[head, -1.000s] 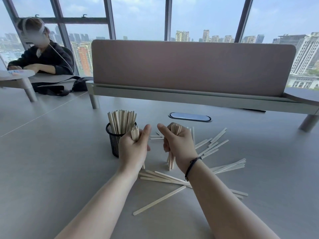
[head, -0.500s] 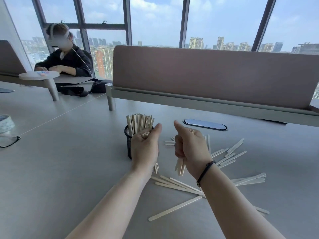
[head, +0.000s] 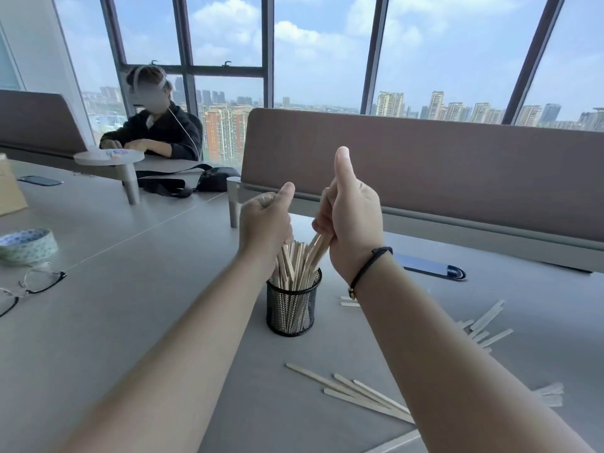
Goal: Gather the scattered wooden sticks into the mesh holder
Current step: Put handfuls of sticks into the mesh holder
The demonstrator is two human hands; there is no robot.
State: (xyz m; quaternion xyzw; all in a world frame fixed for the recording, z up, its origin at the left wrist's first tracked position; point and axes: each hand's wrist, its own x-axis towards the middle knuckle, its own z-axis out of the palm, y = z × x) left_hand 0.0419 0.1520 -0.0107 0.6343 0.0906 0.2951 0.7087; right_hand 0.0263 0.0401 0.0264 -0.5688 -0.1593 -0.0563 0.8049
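A black mesh holder (head: 292,311) stands on the grey table, packed with upright wooden sticks (head: 295,266). Both my hands hover right above its mouth. My left hand (head: 266,223) grips a small bundle of sticks whose lower ends reach into the holder. My right hand (head: 351,217), thumb raised, grips another bundle that slants down into the holder from the right. More wooden sticks (head: 356,392) lie scattered on the table in front of the holder, and others (head: 487,325) lie to the right, partly hidden by my right forearm.
A brown divider panel (head: 425,165) runs across the back of the table. A dark oval cable cover (head: 431,268) lies behind my right wrist. At the left lie a tape roll (head: 27,245) and glasses (head: 29,282). A person (head: 153,129) sits at the far desk.
Both hands lifted their stick bundles off the table and moved them over the holder; the lower ends now enter it. The camera view shifted left and closer.
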